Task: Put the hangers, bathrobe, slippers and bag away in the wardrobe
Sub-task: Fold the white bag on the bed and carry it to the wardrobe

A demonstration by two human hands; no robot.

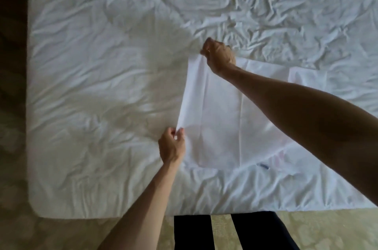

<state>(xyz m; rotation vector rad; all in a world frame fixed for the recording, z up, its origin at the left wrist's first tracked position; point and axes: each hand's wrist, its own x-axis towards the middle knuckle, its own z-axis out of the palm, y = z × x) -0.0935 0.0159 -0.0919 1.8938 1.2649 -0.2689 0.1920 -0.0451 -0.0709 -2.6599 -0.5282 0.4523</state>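
White bag (221, 114) lying flat near the bed's (92, 86) front edge, long axis running front to back, its left edge pinched at the far corner by the right hand (219, 57) and at the near corner by the left hand (171, 145).

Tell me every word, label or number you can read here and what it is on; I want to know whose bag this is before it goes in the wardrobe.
No text can be read.
White bag on the bed: a small blue mark and faint pink print near its lower edge, both too blurred to read.
Left hand and right hand, pinching the bag's left edge: no writing.
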